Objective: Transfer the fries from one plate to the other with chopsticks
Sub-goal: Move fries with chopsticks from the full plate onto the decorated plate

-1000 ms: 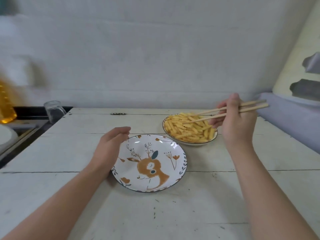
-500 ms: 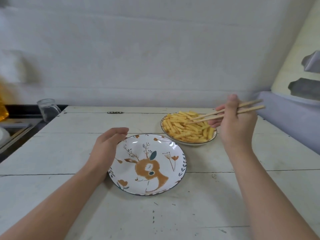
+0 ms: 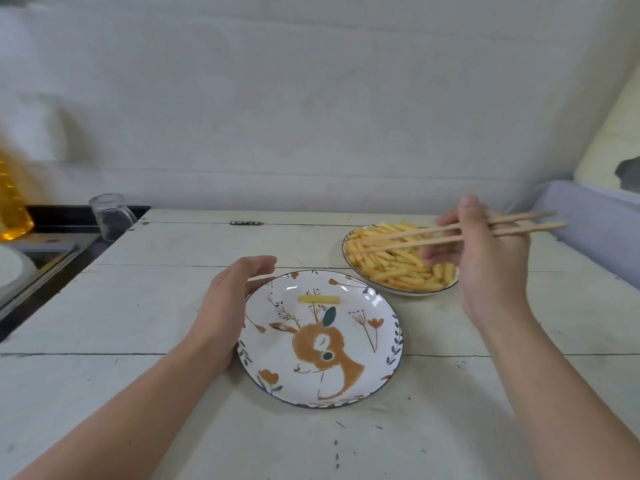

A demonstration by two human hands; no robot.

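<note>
The far plate [image 3: 349, 249] holds a heap of fries [image 3: 391, 268]. The near deer plate [image 3: 391, 362] holds one fry [image 3: 318, 299]. The right hand [image 3: 485, 268] grips the chopsticks [image 3: 415, 239], tips over the heap. The left hand [image 3: 225, 306], fingers relaxed, rests against the deer plate's rim.

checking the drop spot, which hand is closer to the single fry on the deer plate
Left. The left hand rests against the deer plate's left rim, beside the single fry. The right hand holds chopsticks over the fries plate.
</note>
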